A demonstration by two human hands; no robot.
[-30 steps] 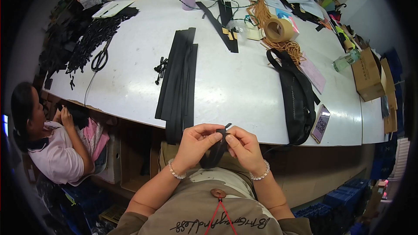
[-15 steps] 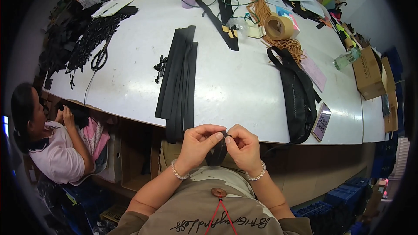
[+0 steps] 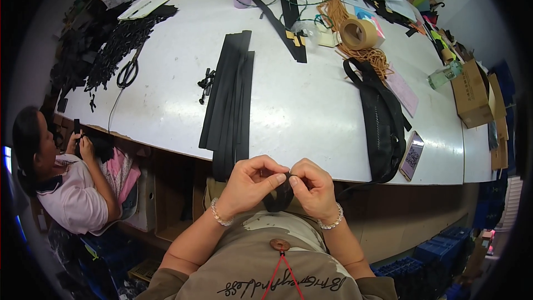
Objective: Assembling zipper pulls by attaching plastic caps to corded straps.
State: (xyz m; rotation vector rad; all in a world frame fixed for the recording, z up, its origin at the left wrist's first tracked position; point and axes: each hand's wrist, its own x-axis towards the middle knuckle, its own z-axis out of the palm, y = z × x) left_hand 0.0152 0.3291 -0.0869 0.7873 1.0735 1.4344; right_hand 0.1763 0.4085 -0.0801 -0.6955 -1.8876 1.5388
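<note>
Low in the middle of the frame, the left hand (image 3: 250, 182) and the right hand (image 3: 313, 188) come together and both pinch a small black strip (image 3: 279, 195) with their fingertips, just below the edge of the white tabletop (image 3: 311, 105). Right above the hands, a stack of long black strips (image 3: 229, 103) lies on the tabletop. Black scissors (image 3: 127, 72) lie at the upper left, and another person (image 3: 61, 183) sits at the far left.

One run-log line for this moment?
left hand: pinching black strip | right hand: pinching same strip | black strips stack: on white table
</note>
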